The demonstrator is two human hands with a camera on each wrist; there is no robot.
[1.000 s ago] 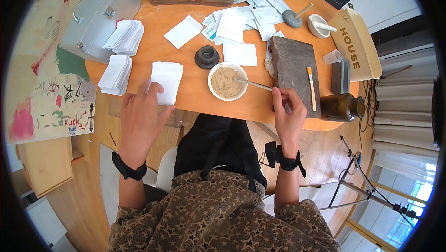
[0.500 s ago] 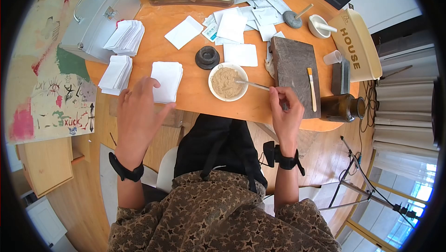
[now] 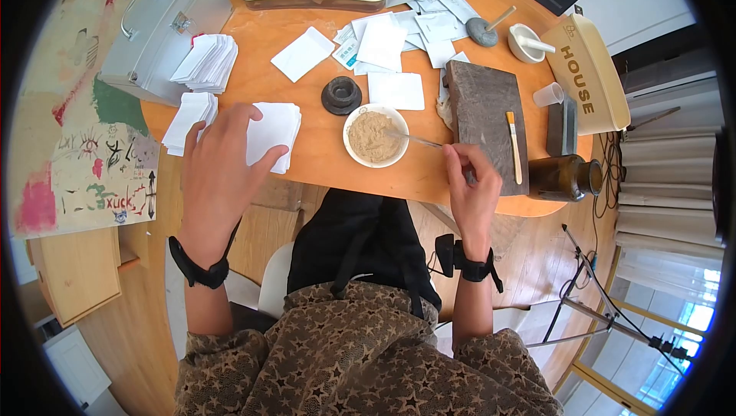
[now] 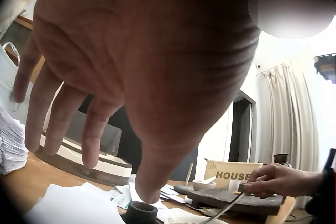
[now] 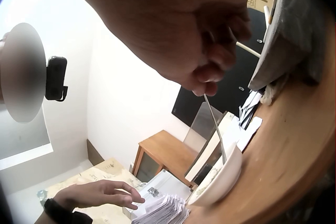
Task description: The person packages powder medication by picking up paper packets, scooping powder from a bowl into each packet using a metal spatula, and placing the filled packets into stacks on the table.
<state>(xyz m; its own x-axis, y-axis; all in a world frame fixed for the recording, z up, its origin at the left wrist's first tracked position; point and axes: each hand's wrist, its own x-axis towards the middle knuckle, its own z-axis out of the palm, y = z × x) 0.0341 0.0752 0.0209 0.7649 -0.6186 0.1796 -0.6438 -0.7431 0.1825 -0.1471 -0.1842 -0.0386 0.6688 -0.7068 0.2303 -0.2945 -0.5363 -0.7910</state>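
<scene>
My left hand (image 3: 221, 171) hovers with spread, loosely bent fingers over a stack of white papers (image 3: 274, 128) near the table's front edge. The thumb overlaps that stack in the head view, while the fingers reach toward a second paper stack (image 3: 182, 118). Between thumb and fingers, my right hand (image 3: 474, 178) pinches the handle end of a thin metal utensil (image 3: 420, 139). Its other end dips into tan powder (image 3: 369, 138), so the tip is hidden. A small white bowl (image 3: 377, 164) holds the powder and sits on the table.
Behind the bowl stand a dark round holder (image 3: 341, 95) and white packets (image 3: 396, 91). A dark slab (image 3: 483, 109) with a brush (image 3: 514, 147) lies right, beside a brown jar (image 3: 560, 178). A metal case (image 3: 161, 40) borders the left.
The left hand has shifted left over the papers, its thumb now overlapping the nearer stack. The right hand has moved slightly left with the utensil, whose end stays in the powder.
</scene>
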